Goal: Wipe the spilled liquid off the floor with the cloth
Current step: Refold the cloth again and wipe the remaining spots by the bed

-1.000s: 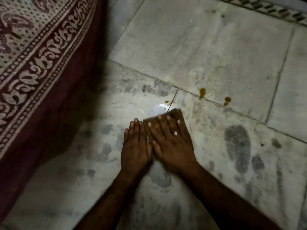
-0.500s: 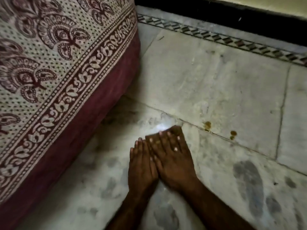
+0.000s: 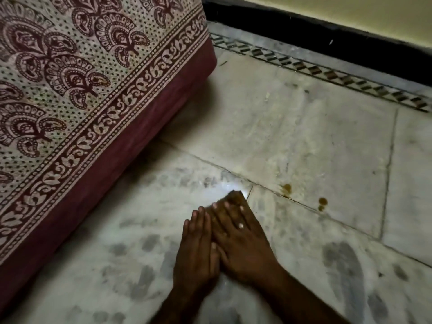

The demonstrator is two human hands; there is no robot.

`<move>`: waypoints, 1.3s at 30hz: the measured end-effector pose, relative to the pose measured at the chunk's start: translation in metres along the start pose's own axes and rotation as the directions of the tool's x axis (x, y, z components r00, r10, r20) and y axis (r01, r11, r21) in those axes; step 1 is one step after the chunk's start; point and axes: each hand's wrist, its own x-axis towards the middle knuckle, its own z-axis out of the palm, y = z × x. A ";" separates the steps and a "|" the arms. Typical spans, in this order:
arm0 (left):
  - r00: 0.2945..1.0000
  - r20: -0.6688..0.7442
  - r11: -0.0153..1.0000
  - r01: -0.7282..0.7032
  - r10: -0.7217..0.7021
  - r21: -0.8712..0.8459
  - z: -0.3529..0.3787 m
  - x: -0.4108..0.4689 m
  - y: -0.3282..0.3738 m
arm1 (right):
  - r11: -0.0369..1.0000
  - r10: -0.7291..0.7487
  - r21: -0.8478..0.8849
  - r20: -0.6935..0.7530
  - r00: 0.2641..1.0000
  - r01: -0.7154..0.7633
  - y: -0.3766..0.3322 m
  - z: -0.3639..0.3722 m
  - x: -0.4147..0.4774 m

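A small brown cloth lies flat on the marble floor, and only its far corner shows past my fingers. My right hand presses flat on the cloth, a ring on one finger. My left hand lies flat beside it with fingers straight, touching the right hand's edge. Whether it rests on the cloth is hidden. Two brown drops of spilled liquid sit by the tile joint, to the right of the cloth and apart from it.
A bed with a maroon patterned cover fills the left side, its edge close to my left hand. A patterned floor border and a dark skirting run along the far wall. Grey smudges mark the near tiles.
The view has tilted up, showing more of the bed and the wall. Both hands have slid the cloth slightly forward, over a small drop near the tile joint.
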 end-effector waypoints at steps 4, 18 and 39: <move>0.998 0.047 0.999 -0.037 0.037 0.009 -0.002 -0.001 0.003 | 0.997 0.077 0.021 0.021 0.997 -0.078 0.050 -0.012 -0.035; 0.920 0.210 0.924 -0.362 0.331 0.125 0.026 0.001 0.035 | 0.949 0.316 0.014 -0.025 0.949 -0.315 0.072 -0.008 -0.057; 0.929 0.272 0.935 -0.305 0.251 0.180 0.051 0.049 0.067 | 0.856 0.517 0.015 -0.089 0.852 -0.517 0.121 -0.001 0.005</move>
